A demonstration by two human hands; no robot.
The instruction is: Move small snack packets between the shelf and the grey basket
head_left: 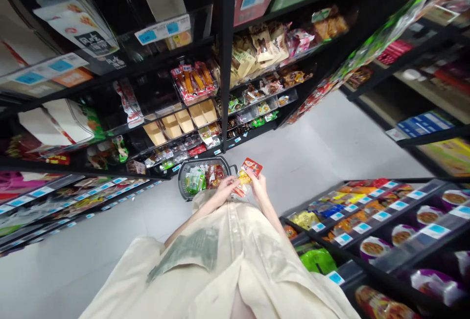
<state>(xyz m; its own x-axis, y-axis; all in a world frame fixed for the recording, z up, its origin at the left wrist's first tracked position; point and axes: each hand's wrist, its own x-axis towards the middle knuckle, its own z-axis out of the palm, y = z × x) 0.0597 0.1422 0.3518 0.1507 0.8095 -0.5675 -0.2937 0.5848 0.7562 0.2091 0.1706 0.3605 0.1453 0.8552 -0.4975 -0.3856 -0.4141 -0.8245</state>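
In front of my shirt, both hands hold a small red and yellow snack packet [252, 166]. My right hand [259, 186] grips its right side. My left hand [228, 185] has its fingers bent against the left side, beside a clear, yellowish part of the packaging. Just left of the hands is a dark grey shopping basket [181, 182], holding several green and red snack packs [196, 180]. The basket's handle [234, 168] shows near my left fingers. Whether the basket hangs from my left arm or stands on something, I cannot tell.
Black store shelves [225, 64] with bagged snacks rise ahead and to the left. A sloped rack [370, 221] of packets and purple noodle cups stands close on my right. Grey floor [312, 152] runs between them, with further shelving [407, 84] at the far right.
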